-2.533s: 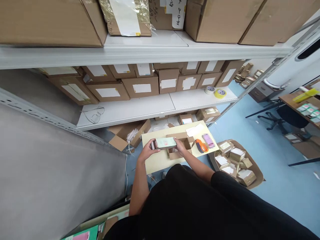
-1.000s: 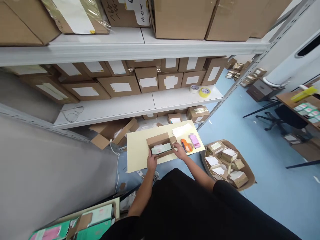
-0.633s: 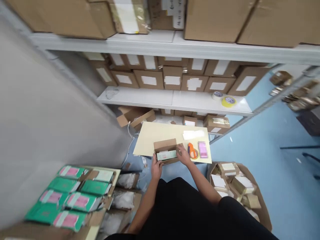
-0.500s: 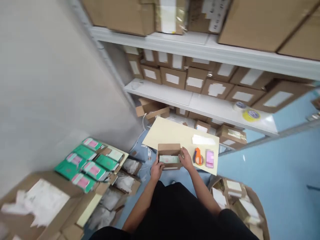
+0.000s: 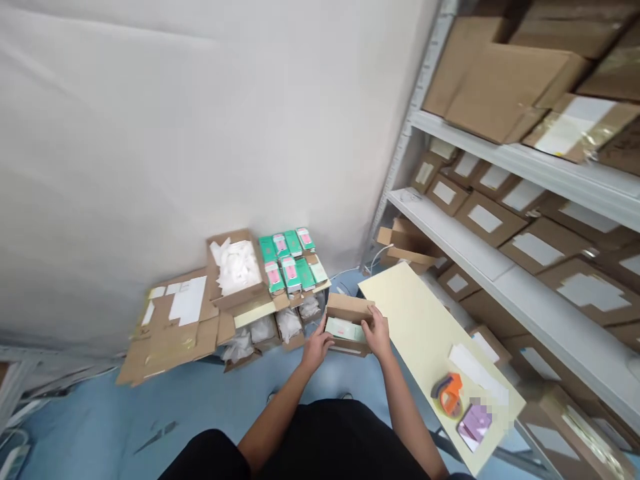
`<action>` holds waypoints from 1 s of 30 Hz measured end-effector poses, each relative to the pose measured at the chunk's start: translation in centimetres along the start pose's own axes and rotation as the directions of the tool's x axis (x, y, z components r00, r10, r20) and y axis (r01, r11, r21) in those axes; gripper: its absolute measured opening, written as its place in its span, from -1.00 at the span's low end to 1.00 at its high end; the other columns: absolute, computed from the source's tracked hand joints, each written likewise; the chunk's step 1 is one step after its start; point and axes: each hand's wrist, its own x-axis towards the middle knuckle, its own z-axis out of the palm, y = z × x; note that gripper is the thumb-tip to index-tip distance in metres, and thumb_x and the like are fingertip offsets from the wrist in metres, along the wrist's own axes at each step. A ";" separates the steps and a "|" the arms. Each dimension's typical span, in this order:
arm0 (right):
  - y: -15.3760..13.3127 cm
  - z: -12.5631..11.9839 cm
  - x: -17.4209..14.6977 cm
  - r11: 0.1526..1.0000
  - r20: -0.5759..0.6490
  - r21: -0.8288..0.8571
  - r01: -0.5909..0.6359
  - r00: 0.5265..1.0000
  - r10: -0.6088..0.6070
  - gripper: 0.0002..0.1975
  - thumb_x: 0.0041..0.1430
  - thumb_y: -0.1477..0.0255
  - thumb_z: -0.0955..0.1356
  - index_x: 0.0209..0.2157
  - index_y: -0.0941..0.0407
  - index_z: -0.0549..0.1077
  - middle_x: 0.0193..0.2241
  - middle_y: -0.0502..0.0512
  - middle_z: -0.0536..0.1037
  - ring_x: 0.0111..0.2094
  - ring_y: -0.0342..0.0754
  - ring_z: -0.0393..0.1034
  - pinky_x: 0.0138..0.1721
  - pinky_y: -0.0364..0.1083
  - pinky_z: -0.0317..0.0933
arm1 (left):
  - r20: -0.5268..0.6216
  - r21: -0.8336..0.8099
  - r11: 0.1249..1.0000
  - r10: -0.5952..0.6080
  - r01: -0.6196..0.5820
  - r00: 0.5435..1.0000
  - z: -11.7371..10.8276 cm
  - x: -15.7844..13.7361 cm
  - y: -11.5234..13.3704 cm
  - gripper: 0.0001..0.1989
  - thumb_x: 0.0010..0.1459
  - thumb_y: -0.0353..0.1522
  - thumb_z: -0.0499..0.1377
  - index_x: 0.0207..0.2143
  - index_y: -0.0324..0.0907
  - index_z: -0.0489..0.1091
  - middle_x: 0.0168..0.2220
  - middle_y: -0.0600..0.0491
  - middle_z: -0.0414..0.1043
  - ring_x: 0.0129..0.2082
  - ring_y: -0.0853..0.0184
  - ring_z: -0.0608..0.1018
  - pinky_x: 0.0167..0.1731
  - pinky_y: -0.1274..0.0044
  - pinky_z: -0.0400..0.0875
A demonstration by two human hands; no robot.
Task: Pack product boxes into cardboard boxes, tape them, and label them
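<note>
Both my hands hold a small open cardboard box [image 5: 349, 310] in the air, off the left end of the pale yellow table [image 5: 420, 321]. My left hand [image 5: 317, 347] grips its near left side and my right hand [image 5: 377, 335] its right side. Inside the box lies a pale green packet [image 5: 345, 329]. On the floor just beyond stands a carton of green and pink packets [image 5: 289, 263], and left of it a carton of white bags [image 5: 235, 265].
An orange tape dispenser [image 5: 449, 392], a pink item [image 5: 475, 421] and white paper [image 5: 475, 369] lie on the table's right end. Metal shelving [image 5: 505, 267] with labelled cardboard boxes runs along the right. Flattened cardboard [image 5: 170, 327] lies by the white wall.
I have put the green packet into the small box, lifted the box off the table with both hands, and turned left toward the cartons on the floor by the wall.
</note>
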 end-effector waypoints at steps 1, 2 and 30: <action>-1.4 1.5 0.3 1.000 0.029 0.011 0.027 0.999 -0.027 -0.44 0.28 0.29 0.30 0.29 0.08 0.35 0.31 0.25 0.36 0.35 0.20 0.22 0.32 0.26 0.19 | -0.030 -0.010 1.000 -0.018 0.018 0.999 -1.3 -0.7 -0.9 -0.85 0.20 -0.48 0.20 -0.28 -0.11 0.56 0.48 -0.05 0.00 0.09 0.13 0.59 0.03 0.31 0.49; -2.8 3.0 0.5 0.998 0.056 0.028 0.051 0.997 -0.053 -0.44 0.29 0.29 0.30 0.29 0.07 0.34 0.31 0.24 0.37 0.35 0.20 0.24 0.29 0.25 0.23 | -0.054 -0.019 0.999 -0.033 0.032 0.998 -2.8 -1.4 -1.9 -0.85 0.20 -0.48 0.20 -0.27 -0.10 0.56 0.48 -0.04 -0.01 0.08 0.15 0.60 0.02 0.33 0.50; -31.8 36.2 9.3 0.906 0.578 -0.011 0.423 0.742 -0.340 -0.37 0.21 0.34 0.36 0.31 0.11 0.31 0.40 0.33 0.18 0.41 0.18 0.12 0.35 0.17 0.13 | -0.413 -0.072 0.849 -0.503 0.523 0.760 -25.6 -15.6 -25.5 -0.86 0.23 -0.33 0.22 -0.25 -0.02 0.61 0.44 0.09 0.13 -0.16 0.21 0.67 -0.11 0.43 0.54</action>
